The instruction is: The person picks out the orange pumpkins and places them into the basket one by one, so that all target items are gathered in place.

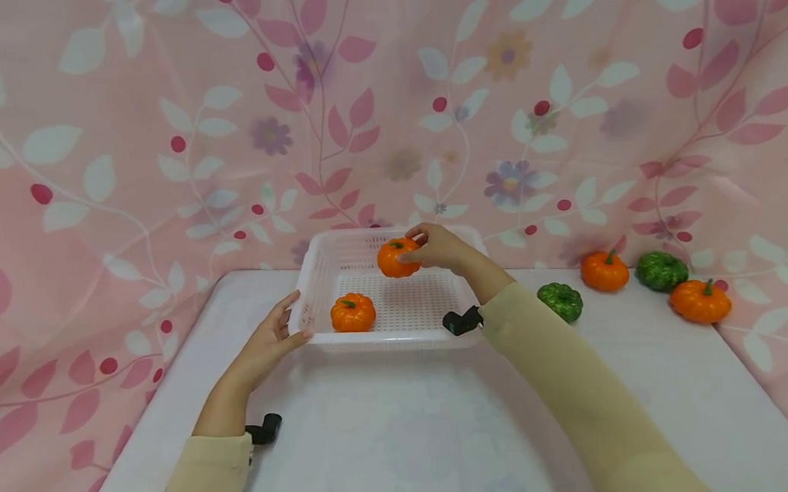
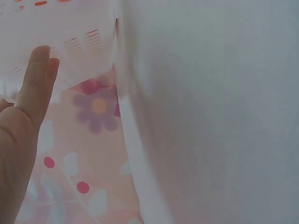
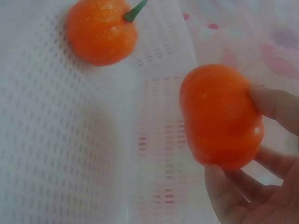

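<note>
My right hand (image 1: 438, 247) grips a small orange pumpkin (image 1: 397, 259) with a green stem, over the back part of a white plastic basket (image 1: 390, 338). In the right wrist view the fingertips and thumb press around this pumpkin (image 3: 222, 116). A second orange pumpkin (image 1: 353, 313) sits inside the basket at the front left; it also shows at the top of the right wrist view. My left hand (image 1: 268, 345) is at the basket's left side, thumb at the front left corner. Its fingers (image 2: 39, 77) lie nearly straight against the slotted wall in the left wrist view.
To the right of the basket, a green pumpkin (image 1: 560, 302) lies near my right sleeve. Farther right are an orange pumpkin (image 1: 605, 271), another green one (image 1: 661, 271) and another orange one (image 1: 700, 301) by the table's edge. A pink floral cloth (image 1: 384, 109) hangs behind the white-covered table (image 1: 393, 429).
</note>
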Available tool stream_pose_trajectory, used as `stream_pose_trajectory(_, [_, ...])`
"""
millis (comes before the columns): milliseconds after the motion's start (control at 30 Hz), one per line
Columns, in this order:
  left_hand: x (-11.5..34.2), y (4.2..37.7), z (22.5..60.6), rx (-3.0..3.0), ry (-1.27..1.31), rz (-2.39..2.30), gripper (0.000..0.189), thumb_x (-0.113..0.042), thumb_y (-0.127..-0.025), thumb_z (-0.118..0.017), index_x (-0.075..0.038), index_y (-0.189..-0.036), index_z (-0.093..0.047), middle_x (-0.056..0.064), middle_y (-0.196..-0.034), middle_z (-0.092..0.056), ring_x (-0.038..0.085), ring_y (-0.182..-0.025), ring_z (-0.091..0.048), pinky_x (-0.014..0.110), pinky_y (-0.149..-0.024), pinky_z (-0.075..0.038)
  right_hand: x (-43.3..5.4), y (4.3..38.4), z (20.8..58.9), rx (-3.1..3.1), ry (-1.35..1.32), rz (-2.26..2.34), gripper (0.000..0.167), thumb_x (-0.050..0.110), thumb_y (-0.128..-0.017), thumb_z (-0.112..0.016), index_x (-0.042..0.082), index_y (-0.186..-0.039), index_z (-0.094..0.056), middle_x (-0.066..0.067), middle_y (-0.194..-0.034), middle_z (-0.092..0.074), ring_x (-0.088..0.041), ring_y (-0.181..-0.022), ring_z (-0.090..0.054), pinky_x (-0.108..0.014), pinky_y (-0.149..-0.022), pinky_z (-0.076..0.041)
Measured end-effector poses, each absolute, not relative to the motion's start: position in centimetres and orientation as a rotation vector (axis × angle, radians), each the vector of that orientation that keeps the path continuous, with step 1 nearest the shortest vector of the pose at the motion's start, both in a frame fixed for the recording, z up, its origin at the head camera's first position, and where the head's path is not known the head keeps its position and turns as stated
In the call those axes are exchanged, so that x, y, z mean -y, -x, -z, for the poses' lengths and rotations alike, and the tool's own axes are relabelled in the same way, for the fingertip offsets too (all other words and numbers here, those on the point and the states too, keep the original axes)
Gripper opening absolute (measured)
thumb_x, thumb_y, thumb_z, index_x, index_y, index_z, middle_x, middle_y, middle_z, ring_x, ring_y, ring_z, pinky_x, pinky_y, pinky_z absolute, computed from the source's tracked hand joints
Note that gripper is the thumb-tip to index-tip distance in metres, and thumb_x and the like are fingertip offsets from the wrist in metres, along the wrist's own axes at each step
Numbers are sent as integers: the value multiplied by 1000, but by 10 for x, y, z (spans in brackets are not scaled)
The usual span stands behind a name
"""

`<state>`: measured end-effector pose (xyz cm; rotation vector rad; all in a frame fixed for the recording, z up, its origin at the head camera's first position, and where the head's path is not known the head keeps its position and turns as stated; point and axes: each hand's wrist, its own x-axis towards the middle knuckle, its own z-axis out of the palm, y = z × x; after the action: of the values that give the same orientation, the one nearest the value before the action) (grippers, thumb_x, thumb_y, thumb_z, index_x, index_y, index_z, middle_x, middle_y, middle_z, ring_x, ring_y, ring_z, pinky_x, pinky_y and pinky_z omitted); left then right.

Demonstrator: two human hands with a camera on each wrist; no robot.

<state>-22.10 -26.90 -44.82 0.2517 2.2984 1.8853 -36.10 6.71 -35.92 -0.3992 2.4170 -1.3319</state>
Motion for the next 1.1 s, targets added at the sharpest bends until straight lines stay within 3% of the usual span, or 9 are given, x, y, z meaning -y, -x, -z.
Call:
stream_pose_trajectory(267, [268,222,449,-2280,-252,-1905,85,-4,-97,-64,-16,-162,-10,24,-155,-32,40,-132,-41,16,-91,-46,-58,372,361,-2379,342,1370,56,22,-89,-77,6,-136,-51,-17,-131,-52,-31,-113,-58,-42,-98,-50])
stream_pose_trajectory(533, [270,220,451,-2285,-258,-1892,87,-12,-97,-67,-16,-162,-9,24,-156,-32,32,-129,-44,17,-92,-45,-46,383,376,-2381,313,1337,58,17,-89,-78,5,-139,-51,-19,-138,-48,-31,-116,-56,-41,-100,-49])
stream_pose_trajectory(1100, [269,219,448,-2276,-274,-1907,85,-6,-97,-63,-16,-162,-9,25,-155,-33,34,-129,-43,16,-92,-45,-37,390,405,-2318,214,1321,54,8,-89,-77,4,-137,-52,-19,-142,-47,-33,-124,-52,-44,-102,-47])
